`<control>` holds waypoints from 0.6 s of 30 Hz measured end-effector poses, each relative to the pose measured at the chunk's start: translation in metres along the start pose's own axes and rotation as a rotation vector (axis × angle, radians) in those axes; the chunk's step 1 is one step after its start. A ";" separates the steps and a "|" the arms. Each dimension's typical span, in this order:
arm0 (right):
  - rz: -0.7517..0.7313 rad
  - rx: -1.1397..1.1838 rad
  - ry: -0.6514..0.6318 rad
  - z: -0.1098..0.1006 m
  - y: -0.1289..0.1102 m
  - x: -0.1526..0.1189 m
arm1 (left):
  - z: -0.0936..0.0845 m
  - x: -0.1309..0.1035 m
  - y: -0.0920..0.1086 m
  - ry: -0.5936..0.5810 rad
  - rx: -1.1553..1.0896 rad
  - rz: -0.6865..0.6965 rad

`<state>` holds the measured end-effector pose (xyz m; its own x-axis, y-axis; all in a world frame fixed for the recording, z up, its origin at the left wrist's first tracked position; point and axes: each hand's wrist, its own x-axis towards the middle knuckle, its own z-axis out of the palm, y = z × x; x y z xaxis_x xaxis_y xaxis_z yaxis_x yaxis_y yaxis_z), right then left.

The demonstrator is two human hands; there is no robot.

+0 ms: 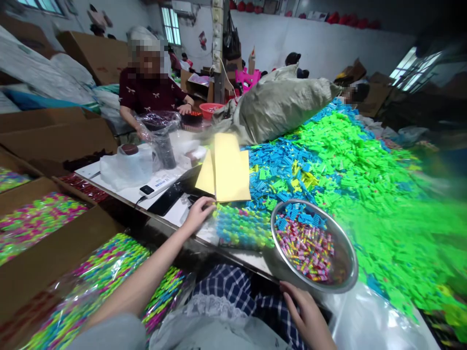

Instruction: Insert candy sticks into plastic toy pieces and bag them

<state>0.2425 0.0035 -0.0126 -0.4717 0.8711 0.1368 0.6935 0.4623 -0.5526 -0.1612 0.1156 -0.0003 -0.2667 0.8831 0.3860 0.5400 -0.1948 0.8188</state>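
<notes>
My left hand (199, 214) is at the near table edge, its fingers bent and closed at the left end of a clear bag of blue, green and yellow plastic pieces (242, 227). The bag lies flat and looks blurred. Just behind it are yellow card sheets (231, 167). My right hand (306, 313) rests by the table edge below a steel bowl (352, 267), holding nothing that I can see, its fingers stretched out. Inside the bowl are small pink, red and yellow pieces (306, 248) with blue plastic pieces (299, 214) on top.
A large heap of green plastic pieces (365, 175) covers the table's right side. A grey sack (288, 104) lies behind. Across the table sits a person (149, 92) handling clear plastic. Cardboard boxes (73, 243) of bagged colourful pieces stand at my left. A white power bank (158, 184) lies on the table.
</notes>
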 end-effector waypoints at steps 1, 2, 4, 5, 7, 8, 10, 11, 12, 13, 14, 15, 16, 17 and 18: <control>0.016 0.025 -0.006 0.000 -0.001 0.001 | 0.000 0.000 0.002 0.048 -0.064 -0.033; 0.033 0.054 -0.016 0.000 -0.002 0.002 | -0.001 0.001 0.005 0.104 -0.124 -0.065; 0.084 0.136 -0.037 -0.001 -0.005 0.003 | -0.003 0.001 0.014 0.212 -0.222 -0.112; 0.118 0.198 -0.048 -0.002 -0.007 0.004 | -0.005 0.001 0.021 0.257 -0.258 -0.124; 0.202 0.380 -0.080 -0.005 -0.015 0.008 | -0.007 0.000 0.039 0.346 -0.315 -0.130; 0.247 0.495 -0.099 -0.008 -0.021 0.012 | -0.006 -0.002 0.050 0.390 -0.331 -0.123; 0.321 0.750 -0.119 -0.012 -0.037 0.023 | 0.001 -0.009 0.076 0.450 -0.341 -0.071; 0.350 0.879 -0.104 -0.013 -0.045 0.030 | 0.009 -0.015 0.089 0.451 -0.335 -0.016; 0.373 0.997 -0.068 -0.014 -0.054 0.037 | 0.018 -0.022 0.101 0.412 -0.326 0.062; 0.390 1.098 -0.018 -0.015 -0.062 0.045 | 0.029 -0.030 0.112 0.333 -0.313 0.163; 0.399 1.175 0.036 -0.014 -0.068 0.053 | 0.042 -0.040 0.122 0.217 -0.290 0.275; 0.401 1.221 0.084 -0.013 -0.074 0.059 | 0.055 -0.051 0.130 0.065 -0.254 0.393; 0.400 1.234 0.127 -0.011 -0.078 0.065 | 0.067 -0.062 0.136 -0.099 -0.201 0.498; 0.399 1.222 0.167 -0.010 -0.080 0.068 | 0.078 -0.073 0.141 -0.257 -0.136 0.578; 0.402 1.193 0.207 -0.008 -0.080 0.070 | 0.086 -0.083 0.144 -0.390 -0.066 0.634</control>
<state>0.1580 0.0288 0.0480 -0.1747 0.9738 -0.1457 -0.2008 -0.1801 -0.9629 0.0070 0.0509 0.0490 0.3889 0.6781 0.6236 0.4439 -0.7311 0.5182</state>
